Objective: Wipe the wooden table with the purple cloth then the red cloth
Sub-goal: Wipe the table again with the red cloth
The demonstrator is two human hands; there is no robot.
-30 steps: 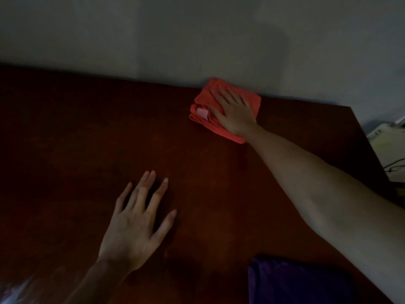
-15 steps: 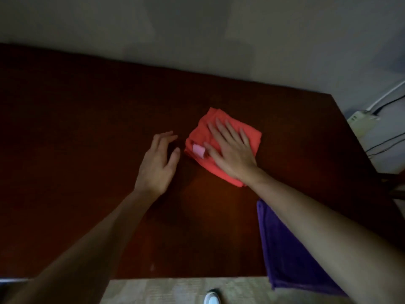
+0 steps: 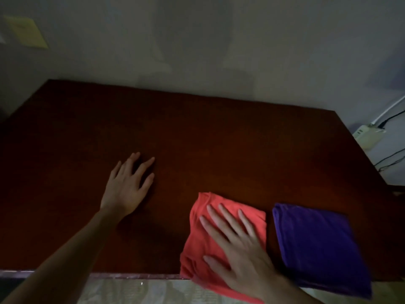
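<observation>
The folded red cloth [image 3: 194,240] lies at the near edge of the dark wooden table [image 3: 197,139], its lower corner hanging over the edge. My right hand [image 3: 238,253] presses flat on it with the fingers spread. The folded purple cloth [image 3: 317,249] sits just to the right of the red one, also overhanging the near edge, with no hand on it. My left hand [image 3: 127,187] rests palm down on bare wood to the left of the red cloth, fingers apart, holding nothing.
The table's far edge stands against a grey wall. A white power strip [image 3: 368,136] with cables sits beyond the right edge. A yellow note [image 3: 26,31] is stuck on the wall at upper left. Light floor [image 3: 131,290] shows below the near edge.
My right hand has dragged the red cloth from the far wall side back to the near edge, beside the purple cloth. My left hand has ended up flat on the wood, left of the cloth.
</observation>
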